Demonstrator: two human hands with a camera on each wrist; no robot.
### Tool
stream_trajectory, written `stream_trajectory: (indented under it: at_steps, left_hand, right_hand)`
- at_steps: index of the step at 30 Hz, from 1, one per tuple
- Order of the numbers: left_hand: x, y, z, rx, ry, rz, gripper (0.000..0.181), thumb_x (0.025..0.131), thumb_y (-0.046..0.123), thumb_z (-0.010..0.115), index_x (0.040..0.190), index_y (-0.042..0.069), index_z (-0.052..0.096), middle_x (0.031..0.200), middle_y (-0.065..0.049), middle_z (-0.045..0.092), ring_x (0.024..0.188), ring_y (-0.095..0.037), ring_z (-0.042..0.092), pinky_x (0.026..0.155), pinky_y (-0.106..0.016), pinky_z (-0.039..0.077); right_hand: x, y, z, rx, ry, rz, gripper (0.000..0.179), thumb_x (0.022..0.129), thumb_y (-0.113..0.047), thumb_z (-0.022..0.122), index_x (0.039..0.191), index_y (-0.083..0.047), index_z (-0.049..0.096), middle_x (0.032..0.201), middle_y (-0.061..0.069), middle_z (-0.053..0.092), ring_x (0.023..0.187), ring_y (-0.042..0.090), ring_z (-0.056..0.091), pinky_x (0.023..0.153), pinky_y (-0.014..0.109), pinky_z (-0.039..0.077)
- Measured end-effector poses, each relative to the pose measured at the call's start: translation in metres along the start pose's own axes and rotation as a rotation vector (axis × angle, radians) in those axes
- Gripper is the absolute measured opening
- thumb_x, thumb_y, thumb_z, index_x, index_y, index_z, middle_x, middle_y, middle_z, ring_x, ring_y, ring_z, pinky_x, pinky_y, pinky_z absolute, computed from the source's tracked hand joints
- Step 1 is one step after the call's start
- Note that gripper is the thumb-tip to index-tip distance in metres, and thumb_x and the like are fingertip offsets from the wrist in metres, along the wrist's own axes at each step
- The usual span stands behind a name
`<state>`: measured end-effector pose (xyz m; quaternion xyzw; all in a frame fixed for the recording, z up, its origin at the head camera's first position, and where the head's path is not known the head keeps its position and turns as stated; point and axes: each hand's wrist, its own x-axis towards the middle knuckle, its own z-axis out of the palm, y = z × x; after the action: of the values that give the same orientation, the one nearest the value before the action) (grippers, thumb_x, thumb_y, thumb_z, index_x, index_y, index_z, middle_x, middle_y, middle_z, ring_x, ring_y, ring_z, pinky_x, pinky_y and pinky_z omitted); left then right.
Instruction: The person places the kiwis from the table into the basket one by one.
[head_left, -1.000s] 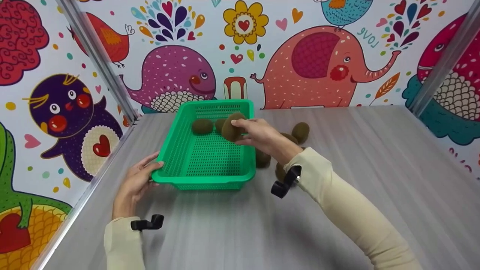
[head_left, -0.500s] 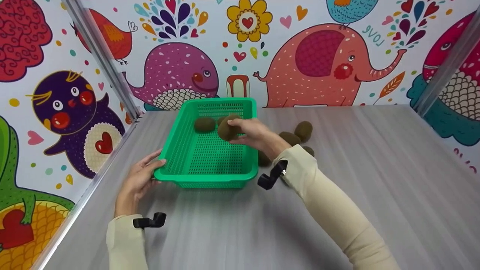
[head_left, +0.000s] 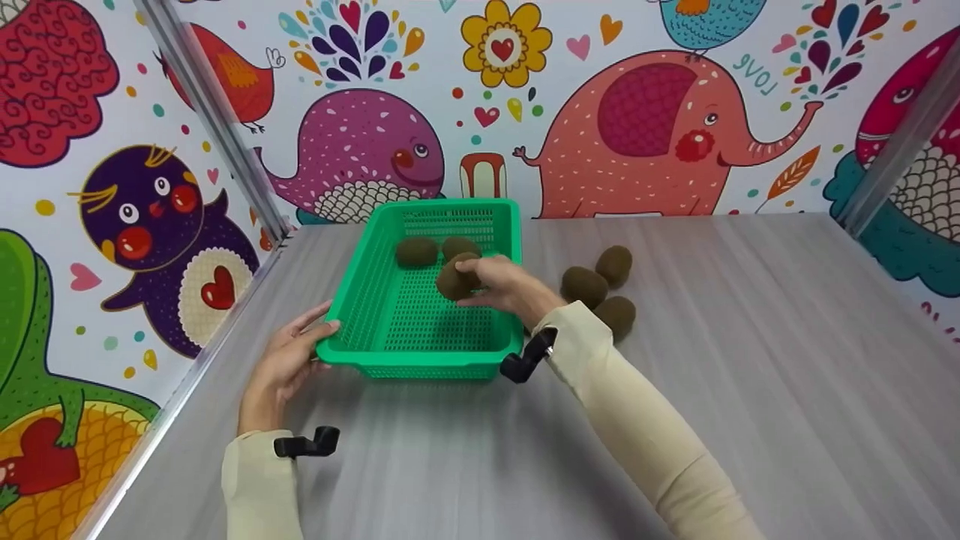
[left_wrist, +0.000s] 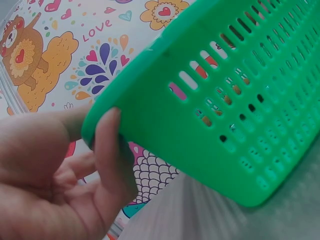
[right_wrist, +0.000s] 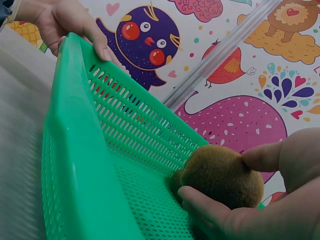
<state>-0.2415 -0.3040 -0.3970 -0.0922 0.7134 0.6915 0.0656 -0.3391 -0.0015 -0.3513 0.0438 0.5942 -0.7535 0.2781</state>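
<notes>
A green plastic basket [head_left: 420,358] with slotted walls stands on the table. My left hand [head_left: 283,367] grips its near left corner; in the left wrist view the thumb and fingers [left_wrist: 107,150] pinch the rim. Inside the basket, my right hand [head_left: 510,283] holds a brown fuzzy kiwi [head_left: 454,279] between thumb and fingers, low over the basket floor. The right wrist view shows this kiwi [right_wrist: 222,176] large, with part of another behind it. Two kiwis, a left one [head_left: 416,253] and a right one [head_left: 460,247], lie toward the basket's far end.
To the right of the basket several kiwis [head_left: 585,286] lie close together on the grey table [head_left: 720,360], partly behind the right forearm. Printed cartoon walls [head_left: 630,142] stand at the back and sides, joined by a metal corner post [head_left: 217,112].
My right hand has moved a little left and lower into the basket with the kiwi. The left hand keeps its grip on the corner. More of the kiwis on the table now show.
</notes>
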Motion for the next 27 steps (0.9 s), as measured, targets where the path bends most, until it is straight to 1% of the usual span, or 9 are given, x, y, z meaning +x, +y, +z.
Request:
stream_trajectory:
  at_steps: [5,11,15,18,22,27]
  left_hand:
    - [0.001,-0.002,0.001,0.003,0.008,-0.009,0.063,0.102,0.022,0.060,0.158,0.015,0.033,0.082,0.008,0.070,0.063,-0.003,0.063,0.056,-0.019,0.053]
    - [-0.001,-0.001,0.001,0.005,0.013,-0.009,0.064,0.101,0.023,0.061,0.158,0.015,0.033,0.082,0.008,0.070,0.061,-0.002,0.063,0.056,-0.019,0.053]
    - [-0.001,0.000,0.000,0.005,0.013,-0.006,0.064,0.101,0.023,0.061,0.158,0.015,0.033,0.082,0.009,0.070,0.062,-0.002,0.063,0.056,-0.019,0.054]
    - [-0.001,0.000,0.000,0.013,0.018,0.003,0.063,0.101,0.022,0.061,0.158,0.014,0.034,0.083,0.009,0.070,0.062,-0.002,0.063,0.055,-0.019,0.054]
    - [-0.001,-0.001,0.001,0.020,0.025,0.011,0.062,0.101,0.022,0.061,0.157,0.013,0.035,0.087,0.010,0.071,0.062,-0.002,0.064,0.055,-0.019,0.054]
    - [-0.001,-0.001,0.002,0.019,0.037,0.008,0.060,0.101,0.022,0.061,0.156,0.015,0.037,0.089,0.010,0.071,0.063,-0.002,0.063,0.055,-0.019,0.053]
  right_hand:
    - [0.005,0.006,-0.001,0.011,0.018,0.018,0.055,0.106,-0.011,0.048,0.153,-0.002,0.022,0.157,0.020,0.024,0.146,0.035,0.032,0.114,0.052,0.041]
    - [0.010,0.010,0.002,-0.030,0.018,0.040,0.054,0.106,-0.010,0.048,0.154,-0.001,0.025,0.157,0.021,0.027,0.146,0.037,0.034,0.114,0.051,0.042]
    - [0.013,0.011,0.004,-0.049,0.017,0.056,0.058,0.105,-0.010,0.048,0.156,-0.003,0.020,0.157,0.021,0.026,0.146,0.037,0.034,0.114,0.051,0.042]
    - [0.015,0.012,0.005,-0.047,0.018,0.064,0.061,0.105,-0.009,0.049,0.157,-0.004,0.019,0.159,0.021,0.025,0.147,0.039,0.033,0.114,0.051,0.041]
    - [0.017,0.013,0.006,-0.030,0.029,0.076,0.059,0.105,-0.009,0.050,0.157,-0.006,0.023,0.160,0.022,0.024,0.148,0.041,0.031,0.115,0.051,0.041]
    - [0.018,0.013,0.007,-0.025,0.040,0.076,0.060,0.104,-0.009,0.050,0.157,-0.005,0.023,0.160,0.023,0.025,0.148,0.040,0.032,0.114,0.051,0.041]
